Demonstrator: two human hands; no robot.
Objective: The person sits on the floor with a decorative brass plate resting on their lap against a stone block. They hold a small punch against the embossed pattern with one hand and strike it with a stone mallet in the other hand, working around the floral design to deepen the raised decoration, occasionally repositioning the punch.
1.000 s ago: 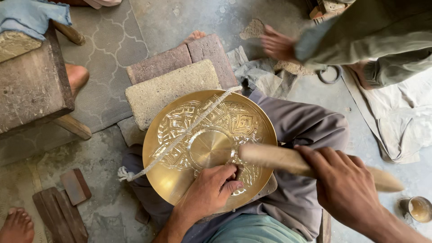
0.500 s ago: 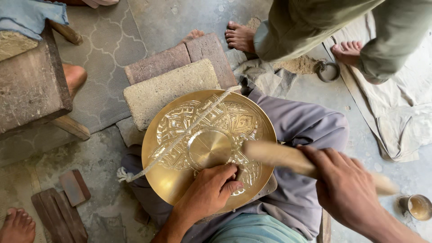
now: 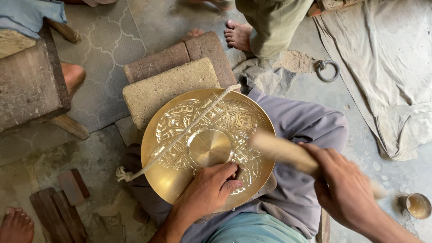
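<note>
Brass plate (image 3: 180,135) under left fingers (image 3: 225,173)

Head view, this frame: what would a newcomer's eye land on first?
A round brass plate with embossed patterns fills the centre, resting on the seated person's lap, with a cord stretched across it. The left hand presses its near edge, while the right hand grips a blurred wooden mallet above the plate's right side. Two worn bricks lie just beyond.

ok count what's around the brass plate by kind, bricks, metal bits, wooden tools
bricks or stone blocks: 3
brass plate: 1
wooden mallet, in the right hand: 1
metal ring: 1
small metal cup: 1
total: 7
</note>
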